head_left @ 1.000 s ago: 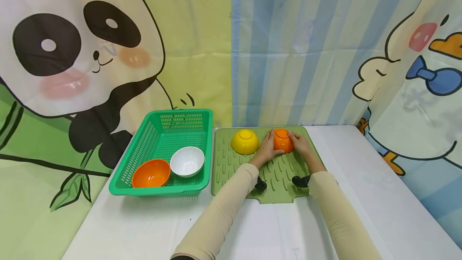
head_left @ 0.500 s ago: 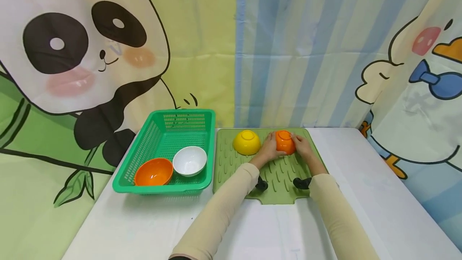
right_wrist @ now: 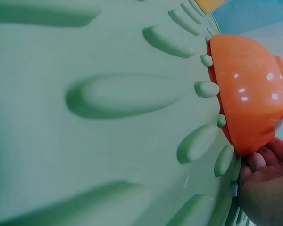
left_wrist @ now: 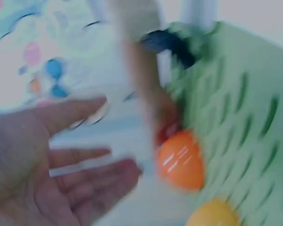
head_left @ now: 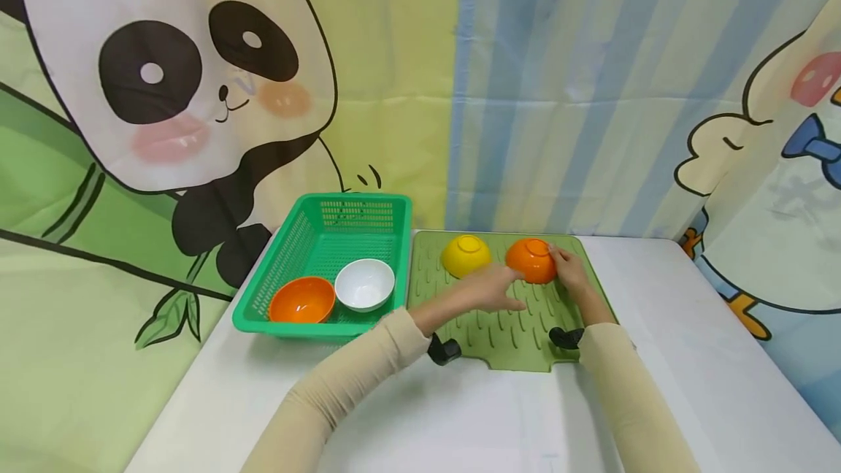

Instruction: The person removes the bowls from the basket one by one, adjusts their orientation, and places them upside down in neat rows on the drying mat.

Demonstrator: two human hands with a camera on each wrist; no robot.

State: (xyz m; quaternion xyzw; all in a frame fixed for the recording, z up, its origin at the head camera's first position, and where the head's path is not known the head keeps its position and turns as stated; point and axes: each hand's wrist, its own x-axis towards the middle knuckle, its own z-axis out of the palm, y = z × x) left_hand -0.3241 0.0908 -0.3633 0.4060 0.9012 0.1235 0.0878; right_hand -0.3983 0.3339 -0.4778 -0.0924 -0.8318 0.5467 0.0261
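Observation:
An orange bowl (head_left: 531, 261) rests upside down on a green ridged mat (head_left: 519, 327). At its right side is my right hand (head_left: 571, 272), its fingers touching the wall near the rim. In the right wrist view the fingers (right_wrist: 269, 162) lie against the bowl's lower edge. My left hand (head_left: 489, 289) is off the bowl, to its left and nearer to me, fingers extended and holding nothing. The left wrist view shows that left hand (left_wrist: 66, 165) blurred, fingers spread. Left of the orange bowl, an upside-down yellow bowl (head_left: 466, 255) sits on the mat.
A green plastic basket (head_left: 402, 232) stands left of the mat, holding a second orange bowl (head_left: 302, 301) and a white bowl (head_left: 364, 285), both upright. The white table (head_left: 460, 429) runs around them. A cartoon-printed curtain (head_left: 525, 93) hangs behind.
My left hand has let go of the orange bowl and moved left and toward me. The right hand stays at the bowl's side. The head view has shifted left.

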